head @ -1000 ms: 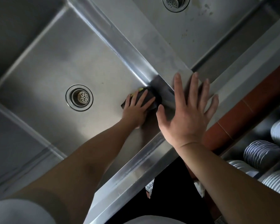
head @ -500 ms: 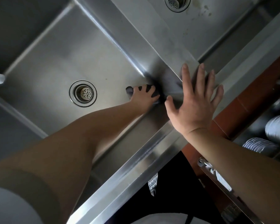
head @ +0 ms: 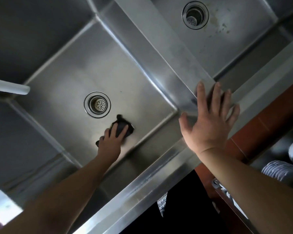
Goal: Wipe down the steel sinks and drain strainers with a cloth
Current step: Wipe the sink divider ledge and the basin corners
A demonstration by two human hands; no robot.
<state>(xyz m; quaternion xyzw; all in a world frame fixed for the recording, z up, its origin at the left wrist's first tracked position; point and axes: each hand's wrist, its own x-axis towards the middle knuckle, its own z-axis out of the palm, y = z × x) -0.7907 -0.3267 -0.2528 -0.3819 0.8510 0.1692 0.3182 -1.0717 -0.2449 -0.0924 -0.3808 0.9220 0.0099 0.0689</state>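
Note:
A deep steel sink [head: 61,81] fills the middle, with a round drain strainer [head: 97,104] in its floor. My left hand [head: 111,141] presses a dark cloth [head: 123,127] flat on the sink floor, just below and right of that strainer. My right hand [head: 210,119] rests with spread fingers on the steel divider [head: 159,53] where it meets the front rim. A second sink [head: 235,48] lies beyond the divider with its own drain strainer [head: 195,15] and brownish spots on its floor.
A white tap spout [head: 10,88] juts in from the left edge. The steel front rim [head: 142,188] runs diagonally across the bottom. Stacks of white plates [head: 284,171] stand on a lower shelf at the right, beside a red-brown ledge [head: 269,122].
My left hand has slid the cloth out of the sink's corner by the divider toward the drain strainer. My right hand has stayed on the divider.

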